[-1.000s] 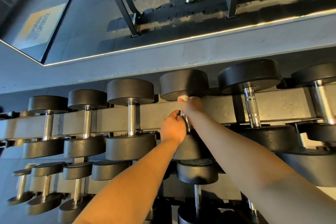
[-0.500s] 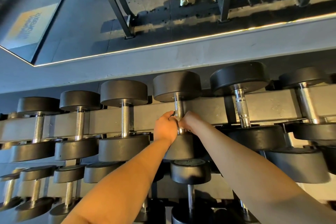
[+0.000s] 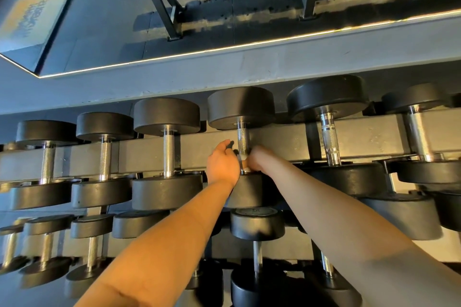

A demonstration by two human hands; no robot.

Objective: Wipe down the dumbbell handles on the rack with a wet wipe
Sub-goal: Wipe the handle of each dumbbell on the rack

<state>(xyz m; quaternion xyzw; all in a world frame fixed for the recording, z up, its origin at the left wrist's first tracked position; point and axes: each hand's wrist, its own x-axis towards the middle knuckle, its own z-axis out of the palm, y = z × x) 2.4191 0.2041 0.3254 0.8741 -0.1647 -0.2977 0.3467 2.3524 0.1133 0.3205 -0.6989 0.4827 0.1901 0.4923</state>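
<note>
rack (image 3: 287, 142): we see its grey rail run from 9 o'clock to 3 o'clock, carrying the top row of dumbbells.
left dumbbells (image 3: 169, 149): three stand at 9 o'clock of our hands, their handles bare.
left hand (image 3: 222, 166): its fingers curl at 9 o'clock of the handle; we cannot tell whether they clasp anything.
dumbbell handle (image 3: 243, 138): knurled, near the centre, with its upper part bare toward 12 o'clock.
wet wipe (image 3: 241, 158): white, on the handle's lower end, between our two hands.
right hand (image 3: 258, 159): it comes in from 3 o'clock, fingers grasping the wet wipe against the handle.
right dumbbells (image 3: 330, 142): two more at 3 o'clock, untouched.
</note>
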